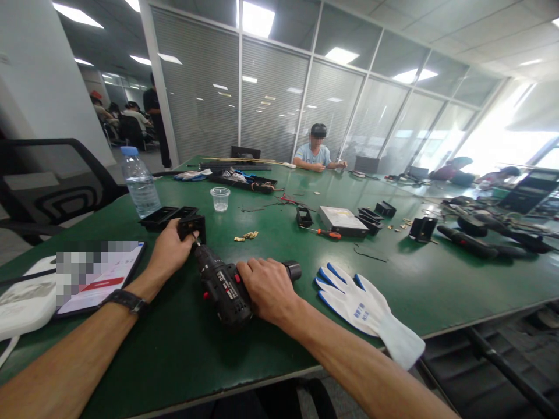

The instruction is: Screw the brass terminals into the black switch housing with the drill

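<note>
On the green table (pixel 183 349), the black cordless drill (pixel 222 288) lies near six o'clock, its bit touching the small black plastic bracket (pixel 192 226) just beyond it at eleven o'clock. The white-and-blue work glove (pixel 364 308) lies at three o'clock of the drill, the phone (pixel 102 279) at nine. The clear plastic water bottle (pixel 140 183) and clear cup (pixel 220 199) stand farther back, toward twelve.

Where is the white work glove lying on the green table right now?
In the head view the white work glove lies flat near the table's front edge, just right of the right hand gripping the cordless drill.
</note>
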Available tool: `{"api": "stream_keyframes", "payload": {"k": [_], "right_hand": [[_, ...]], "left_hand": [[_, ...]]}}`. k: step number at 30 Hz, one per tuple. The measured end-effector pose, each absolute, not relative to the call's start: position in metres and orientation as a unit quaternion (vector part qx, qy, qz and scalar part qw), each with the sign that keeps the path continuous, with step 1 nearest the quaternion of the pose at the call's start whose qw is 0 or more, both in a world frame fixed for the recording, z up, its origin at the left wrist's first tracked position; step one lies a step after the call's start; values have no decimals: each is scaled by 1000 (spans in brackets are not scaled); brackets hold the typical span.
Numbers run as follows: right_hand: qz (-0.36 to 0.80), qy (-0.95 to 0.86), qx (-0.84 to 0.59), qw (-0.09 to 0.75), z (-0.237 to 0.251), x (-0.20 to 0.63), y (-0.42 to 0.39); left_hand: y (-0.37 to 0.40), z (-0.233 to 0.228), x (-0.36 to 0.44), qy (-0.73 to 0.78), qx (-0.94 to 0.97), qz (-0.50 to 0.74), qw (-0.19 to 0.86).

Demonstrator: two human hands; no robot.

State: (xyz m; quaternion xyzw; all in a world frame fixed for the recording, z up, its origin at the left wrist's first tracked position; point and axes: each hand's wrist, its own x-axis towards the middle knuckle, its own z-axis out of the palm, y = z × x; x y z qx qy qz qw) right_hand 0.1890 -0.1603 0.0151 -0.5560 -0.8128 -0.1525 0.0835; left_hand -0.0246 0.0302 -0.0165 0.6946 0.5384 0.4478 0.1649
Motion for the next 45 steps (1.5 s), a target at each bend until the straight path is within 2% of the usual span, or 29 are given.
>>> {"api": "stream_keyframes", "payload": {"k": [45], "right_hand": [[-131,-820,-553,64,20,188,-161]], "left_hand": [[28,-15,-25,535,697,449,164]]}}
